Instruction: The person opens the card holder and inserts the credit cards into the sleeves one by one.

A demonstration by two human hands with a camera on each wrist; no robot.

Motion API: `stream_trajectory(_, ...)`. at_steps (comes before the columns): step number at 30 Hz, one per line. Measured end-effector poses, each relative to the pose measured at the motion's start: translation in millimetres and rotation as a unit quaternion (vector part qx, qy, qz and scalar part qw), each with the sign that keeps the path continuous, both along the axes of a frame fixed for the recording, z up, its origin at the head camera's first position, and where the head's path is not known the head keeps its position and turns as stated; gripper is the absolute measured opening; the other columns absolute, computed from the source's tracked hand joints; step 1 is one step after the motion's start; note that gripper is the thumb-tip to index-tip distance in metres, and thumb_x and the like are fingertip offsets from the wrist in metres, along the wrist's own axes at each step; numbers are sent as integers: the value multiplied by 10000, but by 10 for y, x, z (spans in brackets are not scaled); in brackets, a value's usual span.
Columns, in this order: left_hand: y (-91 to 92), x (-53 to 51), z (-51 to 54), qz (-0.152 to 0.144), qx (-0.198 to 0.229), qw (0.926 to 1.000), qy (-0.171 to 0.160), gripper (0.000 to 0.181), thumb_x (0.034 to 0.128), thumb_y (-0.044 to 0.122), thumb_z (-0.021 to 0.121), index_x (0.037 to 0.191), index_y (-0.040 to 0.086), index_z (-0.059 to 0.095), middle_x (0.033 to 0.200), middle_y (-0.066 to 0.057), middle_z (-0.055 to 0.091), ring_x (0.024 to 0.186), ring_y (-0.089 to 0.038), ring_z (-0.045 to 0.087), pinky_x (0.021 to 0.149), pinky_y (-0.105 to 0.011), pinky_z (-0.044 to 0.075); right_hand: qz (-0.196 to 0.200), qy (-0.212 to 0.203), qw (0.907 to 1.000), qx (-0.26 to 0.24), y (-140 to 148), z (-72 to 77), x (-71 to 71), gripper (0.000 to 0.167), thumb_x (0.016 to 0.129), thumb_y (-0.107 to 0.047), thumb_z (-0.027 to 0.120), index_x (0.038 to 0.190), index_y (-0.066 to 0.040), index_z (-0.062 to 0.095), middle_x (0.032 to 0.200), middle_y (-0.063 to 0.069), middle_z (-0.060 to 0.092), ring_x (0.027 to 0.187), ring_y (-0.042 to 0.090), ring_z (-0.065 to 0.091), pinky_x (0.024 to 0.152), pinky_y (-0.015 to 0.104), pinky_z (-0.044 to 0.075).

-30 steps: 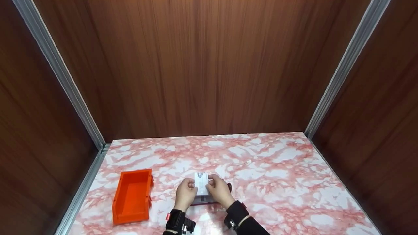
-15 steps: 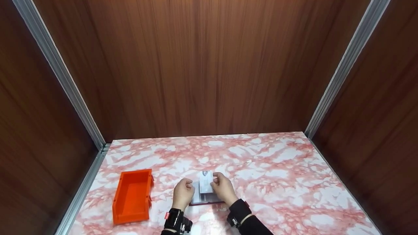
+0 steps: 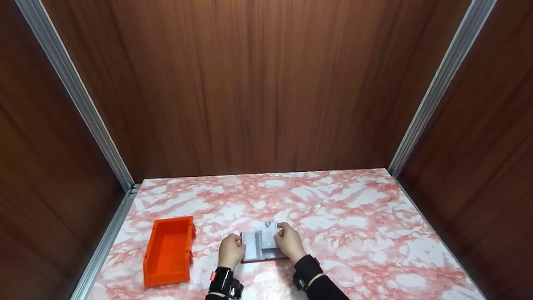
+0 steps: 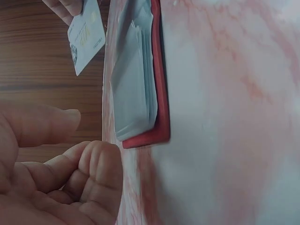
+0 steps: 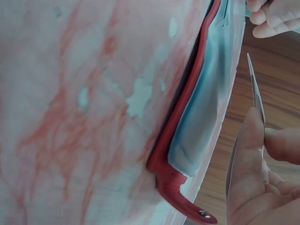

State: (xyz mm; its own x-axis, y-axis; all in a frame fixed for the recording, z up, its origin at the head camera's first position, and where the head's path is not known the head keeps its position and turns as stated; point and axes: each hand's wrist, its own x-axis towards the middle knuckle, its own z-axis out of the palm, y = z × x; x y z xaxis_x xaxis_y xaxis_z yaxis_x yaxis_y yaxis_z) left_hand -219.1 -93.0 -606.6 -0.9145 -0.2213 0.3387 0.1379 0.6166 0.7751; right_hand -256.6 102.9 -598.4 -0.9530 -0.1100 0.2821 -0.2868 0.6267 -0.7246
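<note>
A white card with "VIP" lettering, readable in the left wrist view, is pinched between the thumb and fingers of my right hand. The card is raised over the right half of a red card holder, which lies opened out on the table with its clear sleeves showing. In the right wrist view the holder's strap with a metal snap sticks out at its right end. My left hand is beside the holder's left edge. Its fingers are loosely bent, thumb apart, with nothing between them.
An orange open-front bin stands on the left of the red-and-white marbled table. Brown wood-grain panels enclose the back and both sides, with metal rails in the corners.
My left hand has let go of the card and moved left to the holder's edge. My right hand has carried the card to the right, uncovering the left sleeves.
</note>
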Motion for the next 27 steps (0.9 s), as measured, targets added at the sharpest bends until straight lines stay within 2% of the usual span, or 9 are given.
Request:
stream_trajectory(8,-14,-5,-50,108,-378,9989,-247,157,695,-2,710,824,-72,653,693,-128,624,691,-354,626,684,-469,502,-176,86,9997,121,-4,-27,-5,282,825,32,644,1101,81,616,717,-13,534,632,133,495,623,320,456)
stream_trajectory(14,-21,6,-76,73,-516,9969,-588,166,699,43,730,711,5,570,653,-89,556,636,-290,554,647,-454,475,-237,162,9993,259,-13,-68,-12,280,815,34,645,1092,68,625,704,-22,531,624,128,492,618,319,454)
stream_trajectory(17,-25,2,-92,65,-587,9966,-573,157,684,47,721,700,15,568,656,-87,566,630,-283,556,633,-445,474,-231,48,9995,208,-16,-67,-17,283,826,27,655,1104,68,622,714,-18,536,635,132,495,626,322,454)
stream_trajectory(21,-33,-10,-128,33,-656,9963,-550,160,653,46,720,756,-14,614,699,-115,610,679,-330,607,664,-452,495,-230,-79,9997,101,-23,-65,-17,289,833,25,661,1115,69,620,732,-12,546,653,134,502,637,321,457)
stream_trajectory(27,-38,-23,-170,89,-655,9961,-588,198,623,20,728,778,-7,608,701,-121,600,685,-347,607,676,-459,494,-210,-29,9997,121,-33,-81,0,295,820,28,658,1110,71,622,716,-18,539,636,132,500,626,317,456)
